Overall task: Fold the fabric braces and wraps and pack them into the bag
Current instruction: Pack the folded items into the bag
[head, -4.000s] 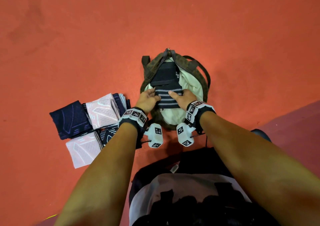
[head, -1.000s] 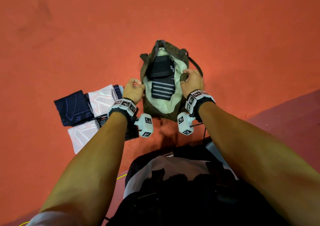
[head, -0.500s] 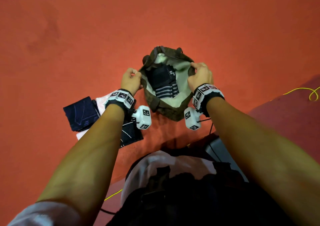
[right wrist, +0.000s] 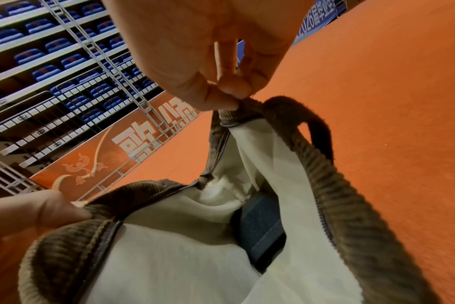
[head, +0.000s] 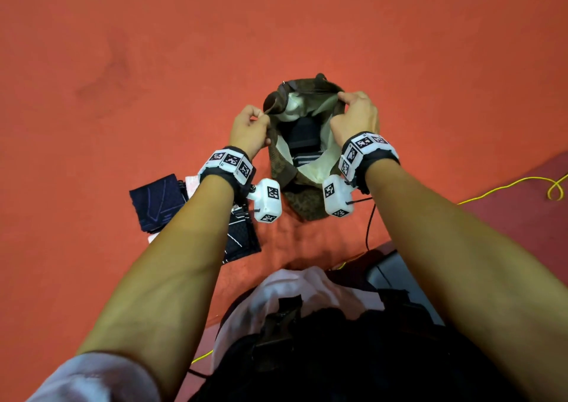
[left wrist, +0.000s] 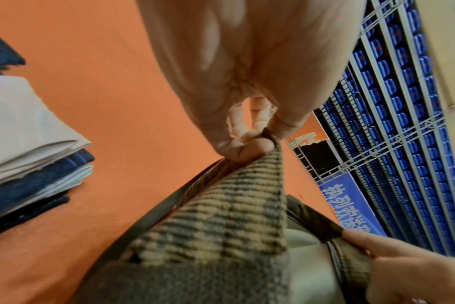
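A brown corduroy bag with a cream lining stands with its mouth held wide on the orange floor. My left hand pinches its left rim. On the opposite side, my right hand pinches the right rim. Inside lies a black brace with grey stripes, also seen as a dark folded piece in the right wrist view. Folded navy and white wraps lie stacked on the floor to the left, partly hidden by my left forearm; the left wrist view shows the stack edge-on.
A yellow cable loops over the floor at the right, where a darker red strip begins. A black wire hangs from my right wrist. Blue stadium seats behind a grey railing stand far off.
Both hands went from pressing the black brace into the bag to gripping its rims. They then lifted the bag upright and pulled the mouth wide; the brace slid deeper inside.
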The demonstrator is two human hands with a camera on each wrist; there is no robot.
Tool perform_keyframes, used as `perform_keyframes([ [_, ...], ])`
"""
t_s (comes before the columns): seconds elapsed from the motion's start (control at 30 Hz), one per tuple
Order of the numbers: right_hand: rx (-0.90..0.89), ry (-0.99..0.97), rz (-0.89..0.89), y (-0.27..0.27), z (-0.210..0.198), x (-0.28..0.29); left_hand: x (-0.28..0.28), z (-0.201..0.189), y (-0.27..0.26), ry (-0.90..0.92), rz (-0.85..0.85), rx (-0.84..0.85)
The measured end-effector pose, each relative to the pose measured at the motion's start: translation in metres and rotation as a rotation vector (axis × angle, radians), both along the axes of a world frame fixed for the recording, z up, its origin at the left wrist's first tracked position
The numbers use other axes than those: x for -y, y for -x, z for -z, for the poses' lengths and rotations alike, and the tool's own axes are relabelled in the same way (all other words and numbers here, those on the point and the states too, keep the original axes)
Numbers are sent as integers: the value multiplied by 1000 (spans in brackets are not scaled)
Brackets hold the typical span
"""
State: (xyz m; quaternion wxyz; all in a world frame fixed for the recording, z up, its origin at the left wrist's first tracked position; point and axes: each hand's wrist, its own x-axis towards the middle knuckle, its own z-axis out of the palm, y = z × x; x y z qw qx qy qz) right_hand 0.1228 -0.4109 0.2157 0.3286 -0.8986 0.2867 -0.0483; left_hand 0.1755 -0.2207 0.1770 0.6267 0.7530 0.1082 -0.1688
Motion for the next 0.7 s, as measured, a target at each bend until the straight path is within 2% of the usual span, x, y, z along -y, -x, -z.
perform_keyframes([
  [0.37,35,-2,8,8,-7,-11,-11,-27,-2,33,0,32],
  [0.7,-96,-20,-51,25,23,-35,-41,9,35,-65,53,-134],
])
